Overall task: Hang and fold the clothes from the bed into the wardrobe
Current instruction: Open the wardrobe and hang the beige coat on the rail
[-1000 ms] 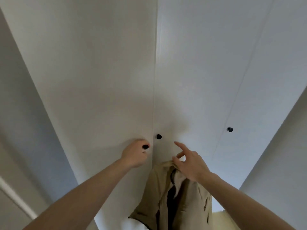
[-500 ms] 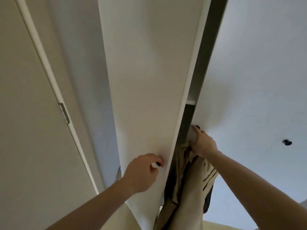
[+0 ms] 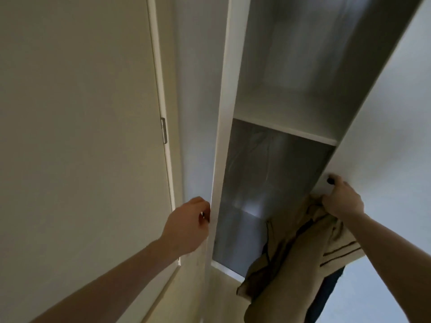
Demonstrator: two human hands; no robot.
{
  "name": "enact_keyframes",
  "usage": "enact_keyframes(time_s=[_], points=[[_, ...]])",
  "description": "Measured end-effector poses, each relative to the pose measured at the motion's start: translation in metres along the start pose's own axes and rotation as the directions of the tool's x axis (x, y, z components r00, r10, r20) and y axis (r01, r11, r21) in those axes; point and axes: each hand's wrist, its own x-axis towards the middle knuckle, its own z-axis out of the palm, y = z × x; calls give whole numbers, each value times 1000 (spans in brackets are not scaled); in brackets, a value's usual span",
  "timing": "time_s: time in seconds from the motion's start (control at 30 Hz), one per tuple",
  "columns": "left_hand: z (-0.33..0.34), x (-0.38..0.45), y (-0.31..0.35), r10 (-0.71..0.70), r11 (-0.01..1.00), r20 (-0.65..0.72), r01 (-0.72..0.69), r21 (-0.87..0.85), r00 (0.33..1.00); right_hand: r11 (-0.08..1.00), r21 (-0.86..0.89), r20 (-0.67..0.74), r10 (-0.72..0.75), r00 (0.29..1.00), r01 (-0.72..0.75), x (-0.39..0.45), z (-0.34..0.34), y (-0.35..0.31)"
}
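Observation:
The white wardrobe stands open in front of me, its grey inside [image 3: 263, 183] showing below a white shelf [image 3: 286, 130]. My left hand [image 3: 186, 227] grips the knob of the left door [image 3: 221, 141], which is seen edge-on; the knob itself is hidden by the fingers. My right hand [image 3: 342, 201] holds the tan shirt [image 3: 286, 259] bunched at its top and also touches the black knob [image 3: 330, 180] of the right door [image 3: 387, 127]. The shirt hangs down from that hand in front of the opening, dark lining showing.
A pale room door with a metal hinge [image 3: 164, 130] stands to the left of the wardrobe. A further white wardrobe panel [image 3: 401, 276] continues on the right behind the shirt. The upper compartment [image 3: 303, 54] above the shelf holds nothing that I can see.
Both wardrobe doors swung from closed to wide open, left door pulled left, right door pushed right. The inside and shelf came into view. The shirt stayed in my right hand.

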Motion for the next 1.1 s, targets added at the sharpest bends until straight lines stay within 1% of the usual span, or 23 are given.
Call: enact_keyframes(time_s=[0.07,0.2,0.33,0.43,0.5,0.53,0.6,0.63,0.7,0.77,0.9,1.1], points=[[-9,-7,-6,-9,999,-54,12,47,998,1000,-2,18,29,999,-29,3,2,-1],[-17,-30,-21,-82,991,-144,96,95,986,999,14,9,44,999,-44,1,4,-3],[-14,-56,-32,-151,989,-184,147,-33,971,996,80,-10,50,999,-49,-21,5,-11],[-6,-67,-32,-218,971,-244,184,-153,945,981,195,-62,38,997,-25,-56,11,-5],[4,-72,-19,-255,947,-298,176,-268,920,961,277,-108,36,993,-4,-84,16,3],[11,-73,-8,-256,935,-321,150,-321,912,951,308,-135,39,990,4,-98,18,7],[25,-72,22,-199,926,-319,71,-372,927,935,355,-184,54,981,15,-125,21,17],[33,-71,39,-137,925,-291,17,-380,947,930,367,-206,66,976,15,-138,21,22],[49,-63,74,14,912,-194,-92,-401,981,929,370,-239,82,968,13,-164,17,37],[59,-53,105,149,898,-93,-174,-405,984,930,369,-242,84,967,12,-188,9,53],[74,-28,161,367,866,44,-324,-381,929,929,369,-233,84,969,8,-234,-15,87],[104,-11,224,531,838,274,-449,-311,802,935,320,-234,237,943,-155,-293,-53,142]])
